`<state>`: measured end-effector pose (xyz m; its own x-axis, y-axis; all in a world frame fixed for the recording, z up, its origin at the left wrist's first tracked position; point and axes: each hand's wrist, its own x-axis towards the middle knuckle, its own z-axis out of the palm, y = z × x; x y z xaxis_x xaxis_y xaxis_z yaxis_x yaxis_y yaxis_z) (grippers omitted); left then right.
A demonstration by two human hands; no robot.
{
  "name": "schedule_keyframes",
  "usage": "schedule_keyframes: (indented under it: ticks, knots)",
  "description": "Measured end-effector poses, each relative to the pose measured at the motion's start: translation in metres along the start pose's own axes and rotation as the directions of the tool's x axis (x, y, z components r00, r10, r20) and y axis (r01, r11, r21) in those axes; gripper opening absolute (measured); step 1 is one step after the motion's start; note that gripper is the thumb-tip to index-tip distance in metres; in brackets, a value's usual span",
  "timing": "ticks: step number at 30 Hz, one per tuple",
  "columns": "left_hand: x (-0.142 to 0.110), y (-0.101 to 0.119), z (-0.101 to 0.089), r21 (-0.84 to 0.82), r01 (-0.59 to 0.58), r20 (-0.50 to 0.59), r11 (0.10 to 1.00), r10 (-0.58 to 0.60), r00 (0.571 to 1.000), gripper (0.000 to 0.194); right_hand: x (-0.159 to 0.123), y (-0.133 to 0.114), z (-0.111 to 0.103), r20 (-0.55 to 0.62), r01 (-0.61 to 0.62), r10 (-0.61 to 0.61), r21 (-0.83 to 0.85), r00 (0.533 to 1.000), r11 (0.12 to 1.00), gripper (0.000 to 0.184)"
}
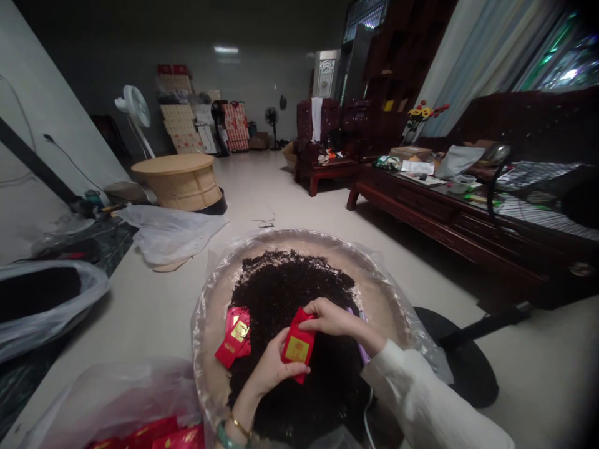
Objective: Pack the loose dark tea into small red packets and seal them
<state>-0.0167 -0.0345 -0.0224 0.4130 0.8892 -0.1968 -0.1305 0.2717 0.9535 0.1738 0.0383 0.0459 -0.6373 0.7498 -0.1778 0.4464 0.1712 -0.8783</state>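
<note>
Right in the thick of it was a red packet point(299, 346), held up over the middle of a dark, leafy heap point(290, 287), gold label turned towards the camera! The left hand point(268, 369) had it pinched low, thumb across the bottom end and fingers along the side; the right hand point(329, 317) gripped the top end between thumb and fingers. Two pinches, one packet, and neither palm lay spread

And the tally? Off to the left of the heap, inside the plastic-lined basket point(206, 365), at least two loose packets point(234, 337) overlapped, one slanting across the other. Down at the lower left, a clear bag point(135, 380) held a further red pile point(180, 436), cut off by the edge of the view (filled or flat, there was no telling from that angle). Those might have been the finished ones, or the ones waiting their turn

Plenty seemed to be left, mind you! The heap covered much of the basket's floor, and an open bag point(91, 293) further left held more dark material point(37, 292). As for the packet being gripped, it looked partway through its handling, though whether its top was open or sealed did not show
</note>
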Motion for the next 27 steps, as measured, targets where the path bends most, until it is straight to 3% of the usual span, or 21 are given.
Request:
schedule_keyframes:
  ticks: [3,6,9,13,17,23,27]
  knots:
    - [-0.003,0.008,-0.018,-0.016,0.078,0.159,0.997,-0.074,0.984,0.086,0.000,0.002,-0.003,-0.009,-0.004,0.006,0.153,1.000,0.988,0.033]
    - [-0.002,0.018,-0.027,-0.082,0.066,0.118,0.994,-0.056,0.992,0.081,0.002,0.002,0.000,-0.042,0.031,-0.023,0.199,0.999,0.979,0.038]
    - [0.004,0.025,-0.015,-0.105,0.094,0.096,0.990,-0.084,0.992,0.062,0.004,-0.001,0.005,-0.019,0.041,-0.038,0.179,0.999,0.983,0.039]
    - [0.010,0.024,0.006,-0.066,0.119,0.026,0.991,-0.117,0.993,0.047,0.003,-0.004,0.003,0.156,0.035,-0.046,0.069,0.987,0.997,0.039]
    - [0.008,0.018,0.012,-0.062,0.094,0.008,0.994,-0.094,0.996,0.051,0.001,0.003,-0.002,0.308,0.020,-0.044,0.082,0.951,0.996,0.042]
    - [0.005,0.019,0.008,-0.053,0.098,0.027,0.994,-0.097,0.995,0.054,-0.001,0.004,-0.005,0.274,0.069,-0.066,-0.001,0.960,0.998,0.027]
    - [0.007,0.019,0.005,-0.029,0.065,-0.005,0.997,-0.065,0.998,0.053,-0.001,-0.002,-0.006,0.244,0.092,-0.098,0.036,0.965,0.995,0.030]
